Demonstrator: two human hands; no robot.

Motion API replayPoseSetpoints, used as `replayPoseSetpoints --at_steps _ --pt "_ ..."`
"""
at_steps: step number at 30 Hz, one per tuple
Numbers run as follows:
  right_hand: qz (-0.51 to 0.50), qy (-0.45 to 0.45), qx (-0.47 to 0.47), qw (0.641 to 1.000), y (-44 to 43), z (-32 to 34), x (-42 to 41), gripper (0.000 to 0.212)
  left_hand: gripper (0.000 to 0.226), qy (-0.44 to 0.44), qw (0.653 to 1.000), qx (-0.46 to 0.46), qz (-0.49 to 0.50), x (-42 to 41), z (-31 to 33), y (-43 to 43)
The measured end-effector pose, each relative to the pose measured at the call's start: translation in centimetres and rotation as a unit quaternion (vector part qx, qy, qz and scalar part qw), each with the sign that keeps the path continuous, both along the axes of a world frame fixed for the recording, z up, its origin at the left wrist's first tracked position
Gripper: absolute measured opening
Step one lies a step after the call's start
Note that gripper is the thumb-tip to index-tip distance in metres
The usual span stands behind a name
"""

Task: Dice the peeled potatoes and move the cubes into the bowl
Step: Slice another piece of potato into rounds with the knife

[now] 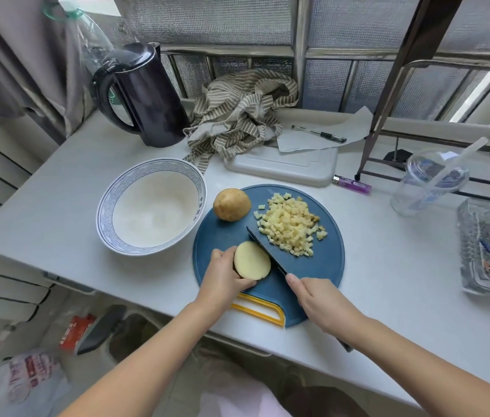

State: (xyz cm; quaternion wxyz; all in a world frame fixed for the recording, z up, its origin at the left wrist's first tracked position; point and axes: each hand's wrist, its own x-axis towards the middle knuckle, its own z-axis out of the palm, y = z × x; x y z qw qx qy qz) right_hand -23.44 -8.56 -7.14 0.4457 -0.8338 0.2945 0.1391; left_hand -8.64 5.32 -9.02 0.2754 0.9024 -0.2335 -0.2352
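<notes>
While a whole potato (232, 204) sits at the edge of the board (324, 263), between the bowl (108, 203) and the cubes (290, 226), our left hand (222, 276) curls its fingers round the halved potato (252, 260); our right hand (318, 302) grips the knife (266, 251), blade seemingly against it.

A pale grey table (72, 191) stands against a textured-glass window (213, 19) letting in daylight. A grey curtain (3, 55) hangs upper left; a dark metal frame (412, 55) rises upper right.
</notes>
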Motion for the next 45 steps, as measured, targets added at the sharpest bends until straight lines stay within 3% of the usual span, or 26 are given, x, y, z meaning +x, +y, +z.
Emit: replayPoseSetpoints --at_steps 11,16,22,29,32,35,41,45 --pt "0.02 0.03 0.011 0.999 -1.2 0.7 0.9 0.058 0.077 -0.018 0.999 -0.036 0.006 -0.5 -0.7 0.5" --pt "0.031 0.039 -0.01 0.999 -2.8 0.9 1.6 0.062 0.104 -0.056 0.998 0.026 -0.023 -0.5 -0.9 0.1" --pt "0.026 0.04 0.001 0.999 -2.6 0.6 1.6 0.061 0.091 -0.081 0.991 0.02 -0.104 0.6 -0.9 0.2" --pt "0.022 0.033 0.013 0.999 -2.6 0.4 1.5 0.06 0.095 -0.104 0.979 0.016 -0.175 1.3 -0.5 0.6" --pt "0.015 0.032 0.03 0.999 -2.6 0.4 1.4 0.06 0.093 -0.039 0.982 0.018 -0.181 2.3 0.4 0.3" --pt "0.006 0.031 0.041 0.999 -2.6 0.4 1.2 0.06 0.083 0.031 0.99 0.019 -0.138 3.4 1.3 -0.5" --pt "0.01 0.022 0.039 0.999 -2.5 0.7 1.0 0.06 0.069 0.068 0.981 0.15 -0.101 3.9 1.8 -2.4" --pt "-0.005 0.005 0.041 0.999 -2.7 0.8 0.4 0.06 0.031 0.091 0.99 0.052 -0.09 4.4 2.6 -1.6"
